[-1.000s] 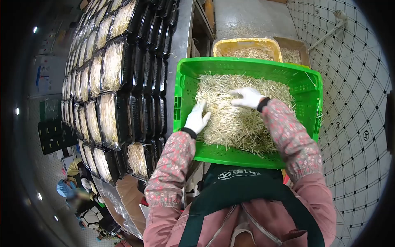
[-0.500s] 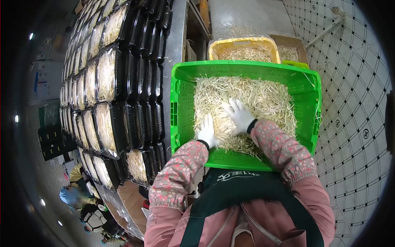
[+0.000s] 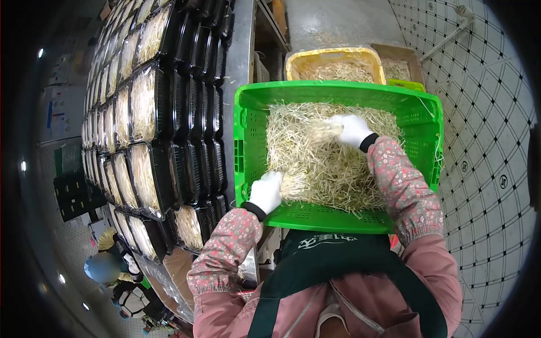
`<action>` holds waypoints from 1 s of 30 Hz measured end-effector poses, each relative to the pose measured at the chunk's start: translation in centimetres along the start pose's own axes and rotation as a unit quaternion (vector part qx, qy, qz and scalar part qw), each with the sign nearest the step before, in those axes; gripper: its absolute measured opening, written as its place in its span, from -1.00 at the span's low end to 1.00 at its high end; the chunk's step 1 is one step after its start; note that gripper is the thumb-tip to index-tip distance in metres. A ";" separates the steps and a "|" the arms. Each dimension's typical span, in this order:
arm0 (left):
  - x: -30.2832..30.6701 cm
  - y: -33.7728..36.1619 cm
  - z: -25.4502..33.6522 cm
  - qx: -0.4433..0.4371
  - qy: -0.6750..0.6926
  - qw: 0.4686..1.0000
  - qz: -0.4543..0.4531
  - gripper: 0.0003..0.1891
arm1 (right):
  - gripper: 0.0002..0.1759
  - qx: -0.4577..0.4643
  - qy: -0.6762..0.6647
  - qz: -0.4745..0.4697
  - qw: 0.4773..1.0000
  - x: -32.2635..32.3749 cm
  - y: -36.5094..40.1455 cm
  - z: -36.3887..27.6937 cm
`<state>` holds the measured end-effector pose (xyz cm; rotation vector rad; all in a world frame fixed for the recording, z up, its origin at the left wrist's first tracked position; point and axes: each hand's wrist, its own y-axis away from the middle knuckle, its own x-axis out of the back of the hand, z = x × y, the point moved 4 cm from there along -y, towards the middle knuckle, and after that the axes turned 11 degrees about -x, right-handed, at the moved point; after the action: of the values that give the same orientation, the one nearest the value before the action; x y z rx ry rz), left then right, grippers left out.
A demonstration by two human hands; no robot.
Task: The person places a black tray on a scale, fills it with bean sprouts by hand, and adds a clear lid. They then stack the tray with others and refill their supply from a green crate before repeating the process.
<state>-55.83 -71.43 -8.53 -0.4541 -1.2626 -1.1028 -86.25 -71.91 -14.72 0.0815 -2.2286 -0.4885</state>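
Pale, thin sprouts [image 3: 338, 163] fill the middle of a green plastic crate [image 3: 338, 221]. At the crate's left front side, my left hand [image 3: 266, 192], in a white glove, is closed on a bunch of sprouts that points right. My right hand [image 3: 353, 131], also gloved in white, grips another bunch over the upper middle of the heap, its sprouts blurred and pointing left. Both sets of fingers are wrapped round their bunches, and the fingertips are partly hidden.
Stacked black trays of sprouts [image 3: 144, 104] stand on a metal table [image 3: 239, 62] at the left. Beyond the crate are a yellow tub [image 3: 335, 54] and a cardboard box [image 3: 416, 65]. Co-workers [image 3: 115, 262] are at the lower left.
Both hands were spread on the sprouts and are now closed on bunches. My left hand has moved left and slightly down; my right hand has moved up and right.
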 end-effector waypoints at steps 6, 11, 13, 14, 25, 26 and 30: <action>-0.3 -2.4 4.7 -0.082 -0.059 0.990 -0.099 -0.05 | -0.43 0.074 0.041 -0.029 0.996 -4.5 -1.2 -6.4; 2.2 -5.9 1.1 -0.067 0.156 0.983 0.065 0.08 | 0.52 0.037 0.118 -0.089 0.988 -4.7 0.7 -5.5; 1.6 -7.8 -0.2 -0.031 0.118 0.992 0.037 0.30 | 0.60 -0.004 0.130 -0.117 0.985 -3.8 1.1 -4.2; 0.7 -8.7 -0.8 -0.016 0.096 0.995 0.021 0.39 | 0.64 -0.024 0.138 -0.127 0.982 -3.3 1.1 -3.4; -6.4 -11.1 -1.7 0.136 0.106 0.982 -0.084 -0.47 | -0.54 -0.012 0.069 -0.112 0.991 -7.7 1.5 2.1; -5.9 -10.6 -1.4 0.116 0.094 0.986 -0.074 -0.48 | -0.59 0.023 0.072 -0.097 0.992 -7.8 1.0 3.0; -4.8 -7.7 -1.4 0.033 0.013 0.999 0.006 -0.49 | -0.72 -0.116 0.012 -0.025 0.993 0.5 0.1 3.7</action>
<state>-61.18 -74.11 -15.45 -0.3956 -1.2686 -1.0509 -89.32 -70.77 -16.48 0.0216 -2.1351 -0.7656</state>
